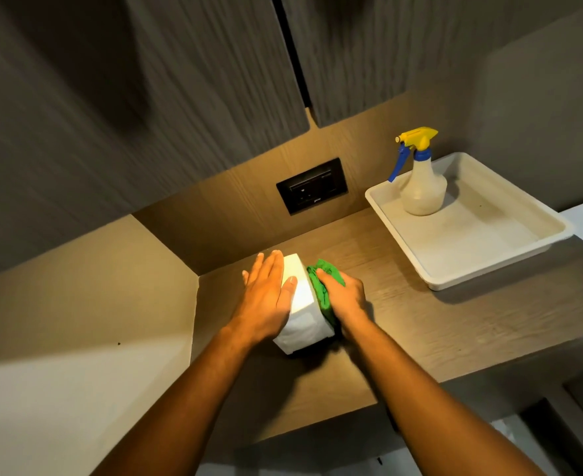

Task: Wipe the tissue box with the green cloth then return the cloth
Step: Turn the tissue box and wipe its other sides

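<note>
A white tissue box (302,314) stands on the wooden counter (420,321), close to the left wall. My left hand (266,293) lies flat on the box's top and left side, fingers stretched out, holding it steady. My right hand (346,295) presses a bunched green cloth (321,286) against the box's right side. The cloth runs down that side and my hand covers part of it.
A white tray (509,249) sits at the back right of the counter with a spray bottle (420,180) standing in it, yellow and blue trigger on top. A black wall socket (312,185) is behind the box. Grey cabinet doors hang above.
</note>
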{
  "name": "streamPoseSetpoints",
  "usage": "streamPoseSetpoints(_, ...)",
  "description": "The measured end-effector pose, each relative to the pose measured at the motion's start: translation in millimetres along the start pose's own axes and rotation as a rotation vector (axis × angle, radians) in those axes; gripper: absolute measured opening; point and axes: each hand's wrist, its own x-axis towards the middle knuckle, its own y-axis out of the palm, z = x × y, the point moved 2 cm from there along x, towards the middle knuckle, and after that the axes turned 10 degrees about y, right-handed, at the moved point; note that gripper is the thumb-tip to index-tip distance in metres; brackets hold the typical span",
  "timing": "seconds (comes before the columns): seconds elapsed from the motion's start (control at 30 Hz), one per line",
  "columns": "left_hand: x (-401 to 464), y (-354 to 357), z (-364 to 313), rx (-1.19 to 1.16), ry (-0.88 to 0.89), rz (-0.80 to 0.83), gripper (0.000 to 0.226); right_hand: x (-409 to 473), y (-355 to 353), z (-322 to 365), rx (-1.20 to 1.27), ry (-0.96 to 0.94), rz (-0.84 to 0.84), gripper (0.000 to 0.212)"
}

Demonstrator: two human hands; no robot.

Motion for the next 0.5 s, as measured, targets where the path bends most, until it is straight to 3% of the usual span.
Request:
streamPoseSetpoints(0.13, -1, -1, -2, 0.020, -0.018, 0.014, 0.074, 2, 17, 25, -0.024, -0.082, 0.016, 0.012)
streamPoseSetpoints(0.3, -2, -4, -7, 0.020, -0.013, 0.015, 0.071, -20, 6, 18, -0.027, -0.191, -0.010, 0.016)
streamPoseSetpoints(0.5, -5, -12, -12, 0.030, -0.013, 0.033, 0.067, -33, -11, 40, 0.022, -0.180, 0.043, 0.014)
